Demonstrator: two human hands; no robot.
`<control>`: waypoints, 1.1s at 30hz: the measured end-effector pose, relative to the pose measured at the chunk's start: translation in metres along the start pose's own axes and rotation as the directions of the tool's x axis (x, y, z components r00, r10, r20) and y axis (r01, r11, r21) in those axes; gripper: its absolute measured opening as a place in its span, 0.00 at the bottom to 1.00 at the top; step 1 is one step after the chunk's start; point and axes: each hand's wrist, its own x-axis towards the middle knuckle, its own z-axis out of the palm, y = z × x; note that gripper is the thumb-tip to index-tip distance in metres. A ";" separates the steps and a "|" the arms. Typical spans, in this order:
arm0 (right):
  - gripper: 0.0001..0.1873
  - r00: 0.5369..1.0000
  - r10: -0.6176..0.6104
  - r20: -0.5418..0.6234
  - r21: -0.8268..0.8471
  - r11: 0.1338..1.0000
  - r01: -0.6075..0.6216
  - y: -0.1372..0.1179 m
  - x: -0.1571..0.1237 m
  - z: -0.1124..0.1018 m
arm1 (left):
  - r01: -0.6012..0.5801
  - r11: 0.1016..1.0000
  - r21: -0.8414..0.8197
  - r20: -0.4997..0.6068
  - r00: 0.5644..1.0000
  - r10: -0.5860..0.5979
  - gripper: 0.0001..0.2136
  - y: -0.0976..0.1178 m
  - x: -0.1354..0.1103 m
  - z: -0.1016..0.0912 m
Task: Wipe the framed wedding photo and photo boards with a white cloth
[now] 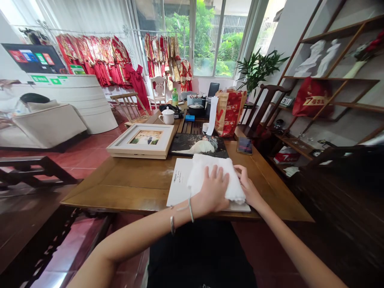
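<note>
A white folded cloth [210,168] lies on a flat white board [178,184] at the near edge of the wooden table [135,184]. My left hand [213,191] rests flat on top of the cloth, fingers stretched out. My right hand [247,185] touches the cloth's right edge with its fingers curled against it. A dark photo print [198,145] lies just beyond the cloth. To the left of it stands a stack of pale picture frames [142,140].
A phone [245,145], a red paper bag [228,112], a white mug [167,116] and small items sit farther back on the table. Wooden shelves [336,80] line the right wall. A dark bench [30,172], a sofa and red garments on a rack stand left.
</note>
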 end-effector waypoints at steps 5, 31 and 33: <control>0.21 0.999 0.036 -0.035 0.030 0.999 -0.035 0.010 0.007 0.000 | -0.006 1.000 0.008 0.018 1.000 0.006 0.41 0.037 -0.037 -0.003; 0.28 0.999 -0.048 -0.025 -0.193 0.980 0.042 0.003 -0.006 -0.001 | -0.137 0.990 0.038 0.016 0.991 0.136 0.25 -0.035 0.027 -0.010; 0.26 0.998 -0.062 -0.023 -0.204 0.977 0.056 0.004 -0.003 -0.001 | -0.115 0.991 0.073 0.051 0.992 0.111 0.26 -0.019 0.011 -0.018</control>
